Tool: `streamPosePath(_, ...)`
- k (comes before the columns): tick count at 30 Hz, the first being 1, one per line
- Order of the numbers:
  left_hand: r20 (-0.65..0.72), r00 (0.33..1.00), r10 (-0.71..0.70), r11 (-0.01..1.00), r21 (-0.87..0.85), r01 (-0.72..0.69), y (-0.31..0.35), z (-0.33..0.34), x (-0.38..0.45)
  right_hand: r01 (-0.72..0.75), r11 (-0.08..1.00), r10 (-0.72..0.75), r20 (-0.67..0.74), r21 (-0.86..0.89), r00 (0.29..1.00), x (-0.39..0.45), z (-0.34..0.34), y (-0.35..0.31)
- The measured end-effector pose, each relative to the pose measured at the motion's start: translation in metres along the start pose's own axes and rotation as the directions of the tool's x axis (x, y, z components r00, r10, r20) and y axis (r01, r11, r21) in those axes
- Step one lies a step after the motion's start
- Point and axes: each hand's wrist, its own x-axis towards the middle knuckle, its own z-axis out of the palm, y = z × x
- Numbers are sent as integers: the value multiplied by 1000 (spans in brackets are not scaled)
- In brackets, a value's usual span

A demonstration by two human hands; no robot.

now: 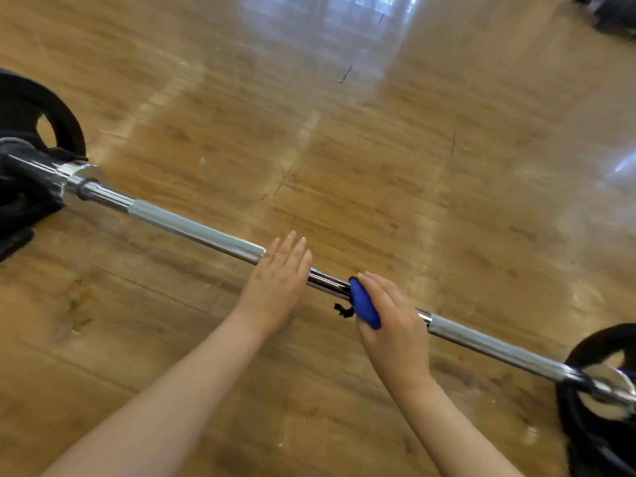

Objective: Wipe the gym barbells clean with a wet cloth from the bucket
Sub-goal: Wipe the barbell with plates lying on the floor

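A chrome barbell (192, 228) runs from the left edge down to the lower right across the wooden floor. Black weight plates sit at its left end (41, 118) and right end (599, 407). My left hand (278, 284) lies flat on the middle of the bar with straight fingers. Just to its right, my right hand (392, 325) presses a blue cloth (364, 304) onto the bar, with its fingers laid over the cloth. A small black tag hangs from the cloth. No bucket is in view.
Glossy wooden floor (344, 132) stretches ahead with bright reflections at the top. Dark objects (612, 12) sit in the far top right corner. More black plates or gear lie at the left edge (17, 218).
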Motion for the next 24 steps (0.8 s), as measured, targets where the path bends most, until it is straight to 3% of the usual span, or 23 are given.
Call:
streamPosePath(4, 47, 999, 6, 1000, -28, -5, 26, -1, 7, -152, 987, 148, -54, -59, 987, -27, -37, 36)
streamPosePath(9, 18, 960, 279, 960, -20, -278, 89, -3, 37, -296, 946, 272, -178, -130, 946, -48, -72, 78)
streamPosePath(13, 47, 937, 345, 938, 10, -346, 125, 0, 63, -368, 916, 337, -192, -160, 922, -59, -83, 100)
streamPosePath(16, 78, 938, 338, 940, 19, -340, 135, 9, 65, -343, 925, 323, -140, -160, 936, -57, -78, 106)
streamPosePath(19, 74, 946, 315, 949, -38, -313, 141, 2, 67, -226, 965, 221, -48, -134, 974, -44, -61, 96)
streamPosePath(22, 198, 927, 318, 948, -74, -310, 139, 4, 72, -133, 984, 137, 26, -123, 990, -42, -44, 94)
streamPosePath(24, 300, 904, 303, 952, -126, -278, 138, 1, 76, -114, 982, 109, -41, -148, 993, -56, -44, 104)
